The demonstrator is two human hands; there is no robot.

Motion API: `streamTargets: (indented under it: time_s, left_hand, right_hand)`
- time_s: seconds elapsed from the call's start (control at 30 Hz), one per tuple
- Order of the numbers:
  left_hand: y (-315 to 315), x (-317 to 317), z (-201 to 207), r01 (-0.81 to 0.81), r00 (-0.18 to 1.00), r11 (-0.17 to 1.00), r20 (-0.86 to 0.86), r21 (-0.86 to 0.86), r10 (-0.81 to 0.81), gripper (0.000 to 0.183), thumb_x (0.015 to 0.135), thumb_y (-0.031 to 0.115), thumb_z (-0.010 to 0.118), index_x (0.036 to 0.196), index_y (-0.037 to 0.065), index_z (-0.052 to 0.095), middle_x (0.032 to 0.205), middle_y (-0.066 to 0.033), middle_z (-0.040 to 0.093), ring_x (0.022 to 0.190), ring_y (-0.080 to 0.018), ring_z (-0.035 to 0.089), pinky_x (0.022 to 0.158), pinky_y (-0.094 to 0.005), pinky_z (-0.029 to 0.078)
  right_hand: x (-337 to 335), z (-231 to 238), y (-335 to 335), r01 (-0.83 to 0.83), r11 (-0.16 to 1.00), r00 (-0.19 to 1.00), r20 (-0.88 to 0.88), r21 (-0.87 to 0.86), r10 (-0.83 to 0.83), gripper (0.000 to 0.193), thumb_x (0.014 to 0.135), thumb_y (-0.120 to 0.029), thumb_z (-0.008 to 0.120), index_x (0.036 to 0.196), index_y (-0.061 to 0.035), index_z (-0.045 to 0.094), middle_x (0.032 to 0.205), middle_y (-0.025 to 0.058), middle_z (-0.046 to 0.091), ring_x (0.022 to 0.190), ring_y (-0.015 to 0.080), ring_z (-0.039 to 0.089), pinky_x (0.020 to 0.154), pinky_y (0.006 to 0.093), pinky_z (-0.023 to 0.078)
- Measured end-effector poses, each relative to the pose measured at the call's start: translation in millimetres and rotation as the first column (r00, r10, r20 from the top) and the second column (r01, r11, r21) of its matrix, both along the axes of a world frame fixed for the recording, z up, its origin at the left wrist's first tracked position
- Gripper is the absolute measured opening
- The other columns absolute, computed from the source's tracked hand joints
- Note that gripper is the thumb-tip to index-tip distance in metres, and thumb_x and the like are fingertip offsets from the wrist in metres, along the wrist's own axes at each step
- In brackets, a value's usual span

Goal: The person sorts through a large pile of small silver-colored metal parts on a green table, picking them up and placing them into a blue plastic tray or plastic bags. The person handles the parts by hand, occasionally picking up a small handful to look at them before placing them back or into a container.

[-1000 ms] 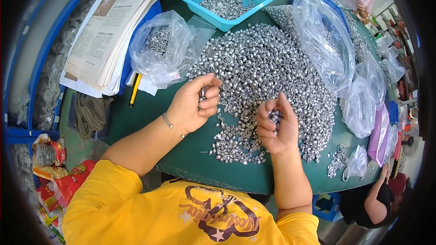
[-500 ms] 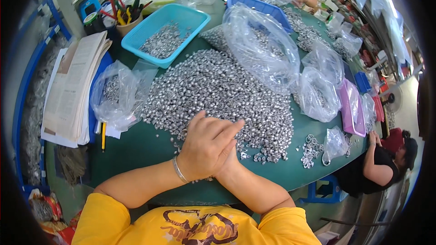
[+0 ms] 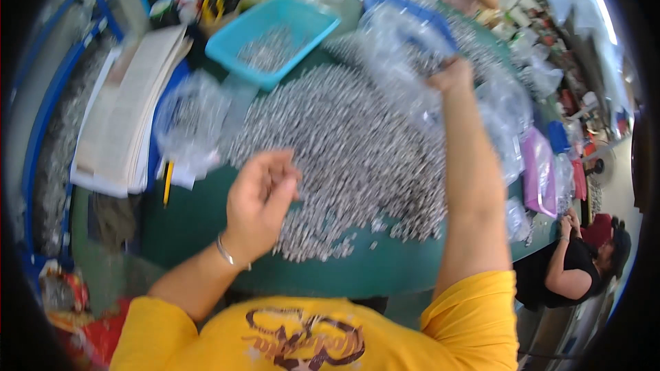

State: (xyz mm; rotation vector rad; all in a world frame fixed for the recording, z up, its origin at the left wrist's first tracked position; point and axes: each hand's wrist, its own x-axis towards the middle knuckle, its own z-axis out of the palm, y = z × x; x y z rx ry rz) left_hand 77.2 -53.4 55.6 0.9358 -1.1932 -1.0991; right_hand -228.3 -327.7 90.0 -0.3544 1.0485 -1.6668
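A broad heap of small silvery metal pieces (image 3: pixel 344 144) covers the middle of the green table (image 3: pixel 199 227). Over its near left edge is my left hand (image 3: pixel 260 203), palm inward, its fingers loosely bent and apart, with nothing seen in them. My right arm stretches far forward across the heap's right side. At its end my right hand (image 3: pixel 454 77) closes on the rim of a large clear plastic bag (image 3: pixel 399 62), blurred by motion. More metal pieces show inside the bag. A turquoise basket (image 3: pixel 234 72) holding similar pieces stands at the back left.
On the left lie a stack of papers (image 3: pixel 127 117), a yellow pencil (image 3: pixel 168 182) and a small clear bag (image 3: pixel 196 120). A blue tray (image 3: pixel 412 7) is at the back. A purple basket (image 3: pixel 538 172) stands at right. Two other people sit around the table.
My hands, clasped before, have come apart. The right one has reached forward to the large bag, while the left has moved left. The whole view has shifted slightly, and the bag's rim looks drawn in.
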Motion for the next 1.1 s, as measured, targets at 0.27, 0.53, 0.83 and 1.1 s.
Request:
streamTargets:
  time_s: [0.27,0.53,0.83,1.1]
  left_hand:
    - [20,63,-22,0.264,0.639,0.934,0.769,-0.242,0.019,0.014,0.074,0.005,0.064,0.087,0.003,0.063,0.090,-0.0096,0.061,0.078,-0.0228,0.059,0.069,-0.0306,0.046]
    - [58,37,-49,0.572,0.326,0.816,0.937,-0.088,-0.127,0.033,0.077,0.015,0.061,0.109,0.009,0.059,0.127,-0.0082,0.048,0.119,-0.0224,0.043,0.097,-0.0424,0.032]
    - [66,23,-53,0.586,0.437,0.785,0.895,-0.203,-0.095,0.016,0.076,0.008,0.053,0.089,0.006,0.064,0.112,-0.0077,0.058,0.105,-0.0244,0.053,0.093,-0.0436,0.036]
    - [47,10,-49,0.386,0.605,0.863,0.796,-0.327,0.031,0.017,0.066,0.002,0.067,0.081,0.005,0.062,0.087,-0.0059,0.058,0.080,-0.0234,0.055,0.071,-0.0354,0.042]
  right_hand:
    - [79,-26,156,-0.391,0.917,0.003,-0.996,-0.079,-0.085,0.033,0.087,-0.015,0.045,0.115,0.0001,0.054,0.108,0.0149,0.060,0.099,0.0217,0.056,0.088,0.0312,0.040]
    - [103,-76,328,-0.751,0.548,-0.478,-0.876,0.369,-0.065,0.045,0.075,-0.017,0.064,0.117,-0.0096,0.054,0.130,0.0087,0.045,0.120,0.0252,0.042,0.100,0.0497,0.025]
    - [93,-94,353,-0.498,0.867,-0.116,-0.989,-0.020,-0.090,0.024,0.070,0.001,0.062,0.093,-0.0025,0.062,0.099,0.0127,0.058,0.091,0.0291,0.054,0.085,0.0386,0.040]
    - [104,-94,338,-0.472,0.880,-0.172,-0.985,0.056,-0.029,0.015,0.069,-0.005,0.067,0.084,-0.0070,0.064,0.079,0.0038,0.055,0.073,0.0216,0.051,0.067,0.0325,0.037]
